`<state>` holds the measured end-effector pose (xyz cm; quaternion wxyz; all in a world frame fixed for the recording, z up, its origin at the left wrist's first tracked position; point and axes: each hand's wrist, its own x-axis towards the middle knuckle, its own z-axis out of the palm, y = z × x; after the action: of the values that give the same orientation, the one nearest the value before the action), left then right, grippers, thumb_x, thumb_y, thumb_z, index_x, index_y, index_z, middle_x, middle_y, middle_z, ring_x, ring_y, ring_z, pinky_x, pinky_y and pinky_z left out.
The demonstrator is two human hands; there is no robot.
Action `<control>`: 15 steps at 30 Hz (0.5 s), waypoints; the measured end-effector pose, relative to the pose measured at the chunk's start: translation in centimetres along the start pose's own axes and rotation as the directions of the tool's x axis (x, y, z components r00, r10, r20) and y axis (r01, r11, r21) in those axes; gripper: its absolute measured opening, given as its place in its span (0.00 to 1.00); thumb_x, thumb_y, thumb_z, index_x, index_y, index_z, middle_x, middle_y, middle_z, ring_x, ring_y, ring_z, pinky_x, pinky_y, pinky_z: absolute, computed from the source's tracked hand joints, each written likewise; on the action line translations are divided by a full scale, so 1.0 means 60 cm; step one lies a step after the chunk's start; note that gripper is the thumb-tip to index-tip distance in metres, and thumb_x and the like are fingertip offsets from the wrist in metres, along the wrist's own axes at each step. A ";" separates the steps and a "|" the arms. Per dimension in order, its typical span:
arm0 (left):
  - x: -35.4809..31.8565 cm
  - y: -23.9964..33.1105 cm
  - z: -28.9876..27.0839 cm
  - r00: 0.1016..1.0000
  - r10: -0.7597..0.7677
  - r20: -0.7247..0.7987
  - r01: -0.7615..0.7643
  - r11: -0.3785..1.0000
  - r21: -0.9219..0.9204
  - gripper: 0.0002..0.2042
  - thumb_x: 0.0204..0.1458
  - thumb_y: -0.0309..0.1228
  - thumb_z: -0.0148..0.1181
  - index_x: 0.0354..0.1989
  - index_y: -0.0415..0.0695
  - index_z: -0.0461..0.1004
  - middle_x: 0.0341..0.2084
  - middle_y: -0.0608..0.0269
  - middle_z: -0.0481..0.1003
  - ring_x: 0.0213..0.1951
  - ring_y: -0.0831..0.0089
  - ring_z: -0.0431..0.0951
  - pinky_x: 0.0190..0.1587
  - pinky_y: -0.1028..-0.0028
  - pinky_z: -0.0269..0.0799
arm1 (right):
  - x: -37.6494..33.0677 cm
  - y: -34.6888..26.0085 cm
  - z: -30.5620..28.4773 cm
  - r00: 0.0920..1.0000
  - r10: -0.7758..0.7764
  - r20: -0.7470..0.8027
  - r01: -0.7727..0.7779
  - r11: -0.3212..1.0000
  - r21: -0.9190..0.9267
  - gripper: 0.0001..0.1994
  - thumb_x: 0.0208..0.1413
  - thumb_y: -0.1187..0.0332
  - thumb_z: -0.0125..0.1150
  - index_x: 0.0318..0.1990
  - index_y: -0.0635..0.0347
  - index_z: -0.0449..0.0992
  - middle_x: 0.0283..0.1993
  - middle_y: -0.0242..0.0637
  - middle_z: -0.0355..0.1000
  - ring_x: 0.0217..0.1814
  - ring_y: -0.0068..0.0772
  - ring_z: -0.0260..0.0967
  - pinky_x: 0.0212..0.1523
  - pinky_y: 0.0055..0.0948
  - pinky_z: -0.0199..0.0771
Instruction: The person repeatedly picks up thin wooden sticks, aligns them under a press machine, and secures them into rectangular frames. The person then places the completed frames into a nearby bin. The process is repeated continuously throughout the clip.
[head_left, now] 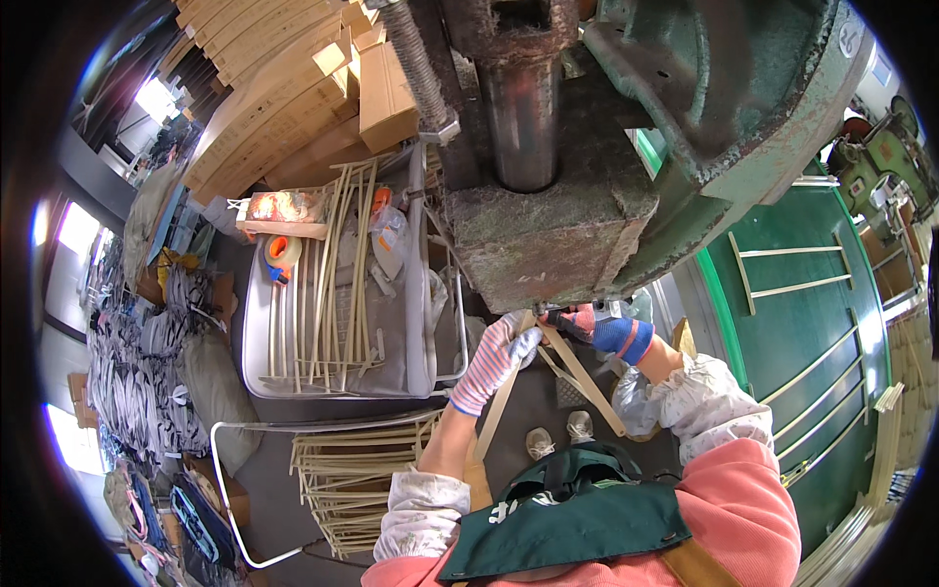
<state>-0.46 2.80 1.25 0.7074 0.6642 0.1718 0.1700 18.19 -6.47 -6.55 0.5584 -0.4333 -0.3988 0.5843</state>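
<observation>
Both my hands wear striped knit gloves and meet just below the press's heavy metal block (548,245). My left hand (497,360) is closed around the upper end of a pale wooden strip frame (582,382), whose two legs spread downward in an upside-down V. On the other side of that joint, my right hand (616,335) is closed on a small dark object (565,321); the block and fingers partly hide it, so its kind is unclear. The joint sits right under the block's lower edge.
On the left a grey tray (256,357) bears wooden strips and a tape roll (284,250). Stacked strip frames (342,479) lie below it, beside a bent white metal rod (227,489). Cardboard boxes (386,98) rise behind. A green table (797,220) with frames stands right.
</observation>
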 end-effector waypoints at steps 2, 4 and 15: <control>0.003 -0.007 -0.002 0.990 -0.142 0.015 0.143 0.982 -0.120 0.10 0.55 0.33 0.55 0.42 0.41 0.72 0.25 0.76 0.70 0.22 0.88 0.62 0.24 0.85 0.58 | -0.006 -0.008 0.018 0.993 -0.085 -0.083 0.082 0.996 -0.040 0.16 0.56 0.62 0.57 0.47 0.63 0.73 0.42 0.34 0.73 0.41 0.25 0.71 0.45 0.21 0.70; 0.009 -0.016 -0.004 0.995 -0.097 0.003 0.097 0.991 -0.096 0.12 0.54 0.32 0.55 0.44 0.40 0.72 0.26 0.77 0.70 0.22 0.89 0.61 0.24 0.85 0.58 | -0.016 -0.019 0.039 0.975 -0.161 -0.154 0.131 0.973 -0.189 0.17 0.52 0.66 0.61 0.47 0.64 0.71 0.41 0.36 0.73 0.41 0.25 0.70 0.43 0.24 0.70; -0.129 -0.025 -0.042 0.962 -0.264 -0.070 0.273 0.926 0.262 0.21 0.51 0.34 0.58 0.50 0.36 0.64 0.29 0.56 0.73 0.30 0.73 0.73 0.38 0.78 0.70 | -0.112 -0.035 0.093 0.969 -0.035 -0.243 -0.184 0.553 -0.813 0.24 0.49 0.65 0.60 0.52 0.65 0.63 0.38 0.51 0.68 0.42 0.53 0.68 0.41 0.40 0.69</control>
<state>-8.46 1.31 -0.25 0.6243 0.7213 0.2944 0.0580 13.55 -12.97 -2.46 0.3049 -0.7263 -0.5402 0.2961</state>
